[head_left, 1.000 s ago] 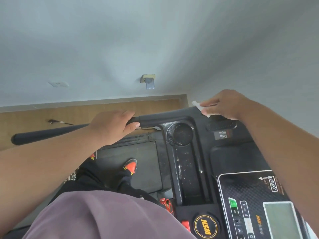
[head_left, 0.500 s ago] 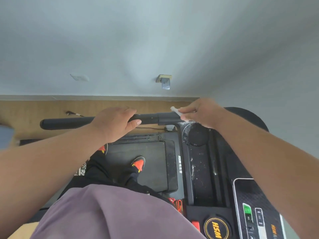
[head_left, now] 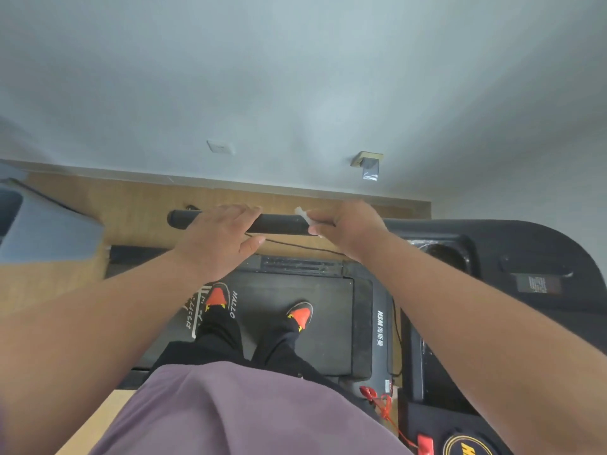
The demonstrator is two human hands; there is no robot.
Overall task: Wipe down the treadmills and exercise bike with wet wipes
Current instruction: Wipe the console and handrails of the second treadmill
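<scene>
I stand on the black treadmill belt, facing its left black handrail. My left hand lies over the rail near its free end, fingers across the top and thumb underneath. My right hand grips the same rail a little to the right, with a white wet wipe pressed between its fingers and the rail; most of the wipe is hidden under the hand. The console curves away on the right.
A cup holder is set in the console beside my right forearm. The red safety-key cord hangs at lower right. A grey machine part stands at left on the wooden floor, and a thin cable runs under the rail.
My right hand has carried the wipe left, from the console's corner onto the handrail, close to my left hand. The view has swung left. My left hand has stayed on the rail.
</scene>
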